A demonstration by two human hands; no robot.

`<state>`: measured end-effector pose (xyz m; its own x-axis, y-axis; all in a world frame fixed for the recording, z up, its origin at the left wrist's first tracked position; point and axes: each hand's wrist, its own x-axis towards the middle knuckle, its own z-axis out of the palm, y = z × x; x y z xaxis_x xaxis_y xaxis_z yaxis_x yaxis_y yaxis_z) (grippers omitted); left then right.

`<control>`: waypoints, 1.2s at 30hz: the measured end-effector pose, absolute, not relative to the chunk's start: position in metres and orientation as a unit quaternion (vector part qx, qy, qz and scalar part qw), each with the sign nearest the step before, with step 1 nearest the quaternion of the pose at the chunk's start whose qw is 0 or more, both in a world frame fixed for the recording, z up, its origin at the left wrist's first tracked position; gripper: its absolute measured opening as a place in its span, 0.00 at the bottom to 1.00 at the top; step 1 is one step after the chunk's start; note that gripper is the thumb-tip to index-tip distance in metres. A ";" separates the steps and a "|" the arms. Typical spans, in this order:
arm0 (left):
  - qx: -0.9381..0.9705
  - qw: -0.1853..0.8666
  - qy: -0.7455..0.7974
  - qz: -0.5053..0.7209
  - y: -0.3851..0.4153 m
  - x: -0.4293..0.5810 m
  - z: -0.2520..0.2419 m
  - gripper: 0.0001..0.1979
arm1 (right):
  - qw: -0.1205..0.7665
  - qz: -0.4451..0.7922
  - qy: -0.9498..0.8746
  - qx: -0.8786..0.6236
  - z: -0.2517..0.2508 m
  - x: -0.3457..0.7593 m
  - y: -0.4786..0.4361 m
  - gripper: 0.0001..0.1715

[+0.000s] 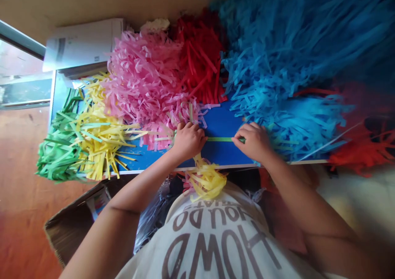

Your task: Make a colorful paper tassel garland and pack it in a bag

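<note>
While the pink fringe (pixel 145 77) looks done, we pinch a green strip (pixel 219 139) — left hand (pixel 189 140), right hand (pixel 253 141) — prob unfinished.

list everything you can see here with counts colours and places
strip: 1, green, centre
pink heap: 1, pink, left of centre
red heap: 1, red, back centre
blue mass: 1, blue, right
yellow heap: 1, yellow, left
green heap: 1, green, far left
yellow bunch: 1, mostly yellow, near edge
red-orange strips: uncountable, red-orange, far right
papers: uncountable, white, back left
table: 1, blue, under heaps
box: 1, brown, lower left
shirt: 1, off-white, bottom
left hand; right hand: 2, bare, holding the strip
</note>
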<state>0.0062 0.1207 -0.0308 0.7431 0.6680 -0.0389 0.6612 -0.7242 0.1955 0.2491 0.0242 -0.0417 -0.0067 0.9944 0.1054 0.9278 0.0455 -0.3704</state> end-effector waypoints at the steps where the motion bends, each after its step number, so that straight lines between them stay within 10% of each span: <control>1: 0.929 0.099 0.357 0.020 0.121 0.006 -0.029 0.11 | 0.157 0.090 -0.707 -0.684 -0.038 0.248 0.025 0.09; 21: 0.952 -0.077 0.175 0.240 0.111 0.023 -0.035 0.10 | 0.137 -0.034 -0.823 -0.550 -0.021 0.224 0.042 0.05; 36: 0.937 0.096 0.280 0.187 0.107 -0.015 -0.051 0.08 | 0.223 -0.019 -0.778 -0.587 -0.045 0.249 0.014 0.08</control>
<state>-0.0151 0.1074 -0.0509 0.7727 0.5609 0.2972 0.4891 -0.8245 0.2845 0.2485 0.0138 -0.0451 -0.2100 0.9051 0.3697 0.9221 0.3091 -0.2329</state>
